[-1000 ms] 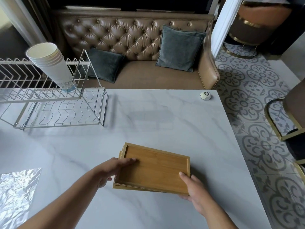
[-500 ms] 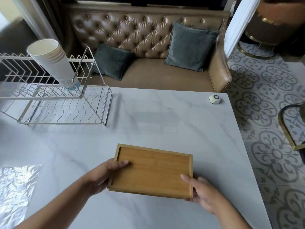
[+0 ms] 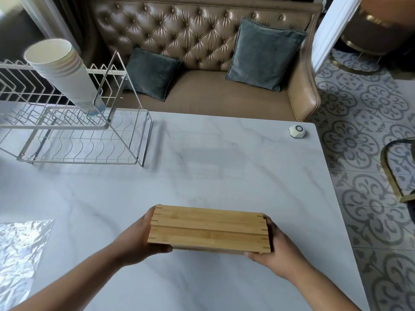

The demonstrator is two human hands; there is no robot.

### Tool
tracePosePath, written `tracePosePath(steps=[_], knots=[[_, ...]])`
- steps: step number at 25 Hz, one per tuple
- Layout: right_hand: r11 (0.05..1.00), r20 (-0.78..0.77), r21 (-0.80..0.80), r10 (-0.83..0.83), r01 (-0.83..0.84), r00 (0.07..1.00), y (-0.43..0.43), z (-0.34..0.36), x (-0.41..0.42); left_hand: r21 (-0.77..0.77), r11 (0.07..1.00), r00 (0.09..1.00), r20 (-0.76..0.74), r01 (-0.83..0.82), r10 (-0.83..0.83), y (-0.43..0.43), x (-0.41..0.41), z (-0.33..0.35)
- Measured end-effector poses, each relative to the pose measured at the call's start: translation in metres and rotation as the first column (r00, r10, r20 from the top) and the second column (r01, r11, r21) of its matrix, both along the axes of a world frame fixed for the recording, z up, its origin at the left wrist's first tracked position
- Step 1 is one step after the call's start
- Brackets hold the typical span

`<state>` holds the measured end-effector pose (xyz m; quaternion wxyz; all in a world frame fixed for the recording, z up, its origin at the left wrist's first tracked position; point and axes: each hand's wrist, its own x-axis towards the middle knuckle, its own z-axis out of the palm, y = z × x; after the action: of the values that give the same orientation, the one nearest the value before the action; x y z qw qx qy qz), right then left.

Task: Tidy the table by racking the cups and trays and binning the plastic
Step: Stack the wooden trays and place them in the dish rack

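A stack of wooden trays (image 3: 210, 228) is held up off the marble table (image 3: 224, 167), tilted so that I look at its long edges. My left hand (image 3: 137, 241) grips the stack's left end and my right hand (image 3: 272, 250) grips its right end. A wire dish rack (image 3: 74, 140) stands at the table's far left. Several nested white paper cups (image 3: 65, 72) lean in the rack's upper tier. Crinkled clear plastic (image 3: 20, 250) lies flat at the table's left edge.
A small white hexagonal puck (image 3: 297, 131) sits at the table's far right corner. Behind the table is a tufted brown sofa (image 3: 213, 41) with two grey cushions. Patterned floor tiles and a gold-framed chair (image 3: 395, 171) lie to the right.
The trays lay flat on the table with both hands at their ends. They have since been lifted and tipped up on edge, still gripped by both hands.
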<state>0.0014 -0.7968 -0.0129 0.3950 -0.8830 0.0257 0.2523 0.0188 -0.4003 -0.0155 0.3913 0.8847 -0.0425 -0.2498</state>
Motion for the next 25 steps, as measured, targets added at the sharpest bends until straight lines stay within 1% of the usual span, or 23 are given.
tracePosePath(steps=[4,7,9,11,13,15,18,20,22,25], knots=[[0.995,0.116,-0.098,0.022,-0.011,0.993,0.001,-0.005,-0.013,0.058,0.998,0.995,0.103,0.014,-0.020,-0.008,-0.007,-0.009],[0.990,0.147,-0.143,0.010,0.012,0.989,0.002,-0.011,-0.022,0.128,0.992,0.987,0.155,0.008,-0.028,-0.010,-0.012,-0.013],[0.984,0.145,-0.176,-0.005,0.031,0.989,0.003,-0.011,-0.022,0.160,0.987,0.987,0.158,0.011,-0.036,-0.009,-0.013,-0.016],[0.983,0.123,-0.184,-0.003,0.026,0.992,0.004,-0.008,-0.021,0.184,0.981,0.990,0.114,0.064,-0.086,-0.004,-0.011,-0.018],[0.982,0.081,-0.191,0.006,0.009,0.997,0.004,-0.003,-0.020,0.179,0.978,0.989,0.085,0.106,-0.123,0.000,-0.010,-0.018],[0.971,0.069,-0.238,0.023,-0.006,0.997,0.004,0.003,-0.021,0.154,0.984,0.990,0.094,0.094,-0.109,-0.002,-0.009,-0.014],[0.951,0.143,-0.308,0.062,-0.015,0.988,0.005,0.013,-0.024,0.113,0.993,0.987,0.157,0.016,-0.034,-0.007,-0.007,-0.007],[0.938,0.201,-0.345,0.111,-0.036,0.973,0.009,0.021,-0.023,0.105,0.994,0.987,0.162,0.002,-0.019,-0.008,-0.005,-0.005],[0.901,0.234,-0.421,0.218,-0.103,0.947,0.018,0.030,-0.018,0.100,0.995,0.988,0.151,0.028,-0.043,-0.007,-0.006,-0.007],[0.789,0.206,-0.566,0.416,-0.240,0.886,0.055,0.041,-0.005,0.102,0.994,0.988,0.145,0.039,-0.054,-0.004,-0.009,-0.010]])
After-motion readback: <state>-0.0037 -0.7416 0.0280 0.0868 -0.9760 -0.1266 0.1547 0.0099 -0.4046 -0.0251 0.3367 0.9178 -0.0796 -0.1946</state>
